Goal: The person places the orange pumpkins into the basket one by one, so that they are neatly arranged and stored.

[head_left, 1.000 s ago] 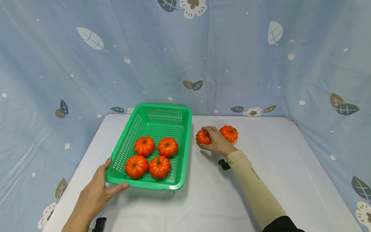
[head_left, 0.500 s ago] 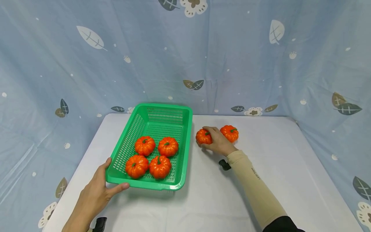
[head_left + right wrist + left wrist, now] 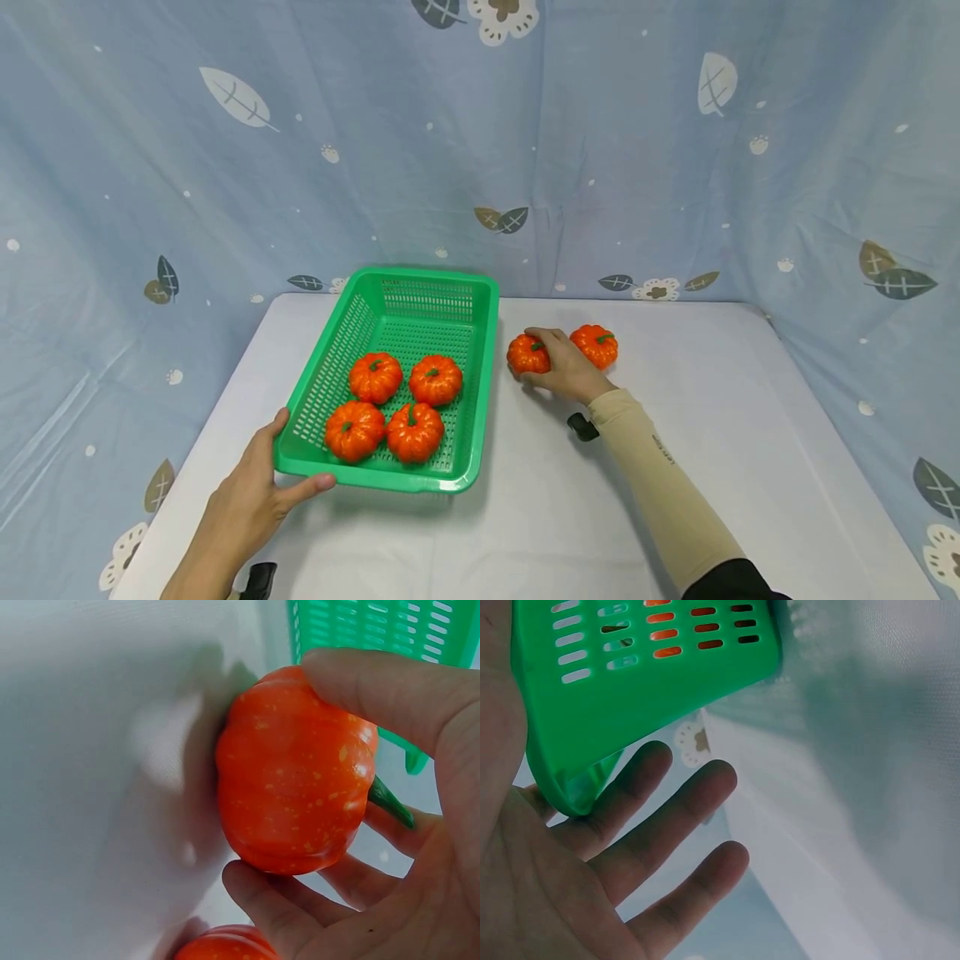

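Note:
In the head view my left hand (image 3: 251, 492) rests at the near left corner of a green plastic basket (image 3: 489, 392). Its thumb lies along the front rim and the index finger against the left side. The left wrist view shows the other fingers (image 3: 682, 817) straight and spread below the basket wall. Several small orange pumpkins (image 3: 415, 433) with green stems sit in the basket's near half. To the right, my right hand (image 3: 561, 364) grips another pumpkin (image 3: 296, 780) between thumb and fingers, close over the table. One more pumpkin (image 3: 595, 345) lies just beyond that hand.
A white cloth covers the table (image 3: 675, 433). Blue curtain (image 3: 420, 150) with leaf and flower prints hangs behind and along both sides. The basket's right rim stands a short way left of the gripped pumpkin.
Almost nothing moves. Both hands, the basket and the pumpkins keep their places; the camera view shifts very slightly.

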Motion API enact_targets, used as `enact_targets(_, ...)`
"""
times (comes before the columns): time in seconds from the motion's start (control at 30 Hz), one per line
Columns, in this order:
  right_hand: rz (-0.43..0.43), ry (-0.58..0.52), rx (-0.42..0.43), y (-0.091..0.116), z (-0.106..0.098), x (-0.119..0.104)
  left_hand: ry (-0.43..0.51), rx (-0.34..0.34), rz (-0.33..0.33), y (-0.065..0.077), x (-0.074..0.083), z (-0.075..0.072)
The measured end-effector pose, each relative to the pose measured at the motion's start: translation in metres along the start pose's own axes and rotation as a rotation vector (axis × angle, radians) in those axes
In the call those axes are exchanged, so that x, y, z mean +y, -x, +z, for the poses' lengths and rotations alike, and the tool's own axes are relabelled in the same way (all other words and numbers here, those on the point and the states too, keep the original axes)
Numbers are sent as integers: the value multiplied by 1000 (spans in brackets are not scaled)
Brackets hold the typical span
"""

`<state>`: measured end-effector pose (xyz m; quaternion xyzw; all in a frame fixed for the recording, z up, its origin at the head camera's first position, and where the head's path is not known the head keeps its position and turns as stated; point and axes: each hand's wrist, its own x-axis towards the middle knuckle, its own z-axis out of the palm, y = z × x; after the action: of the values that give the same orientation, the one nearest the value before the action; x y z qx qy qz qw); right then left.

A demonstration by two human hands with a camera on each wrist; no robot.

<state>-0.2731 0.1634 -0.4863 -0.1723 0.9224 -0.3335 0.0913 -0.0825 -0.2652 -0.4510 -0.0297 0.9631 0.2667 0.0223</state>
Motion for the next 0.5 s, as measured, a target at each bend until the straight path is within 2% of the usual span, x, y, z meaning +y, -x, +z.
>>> enact_targets(0.3, -7, -7, -1, -1, 1, 1, 1, -15, -20, 0, 0, 1)
enact_targets(0.5, -10, -19, 13, -1, 2, 1, 2, 5, -3, 1, -2, 1)
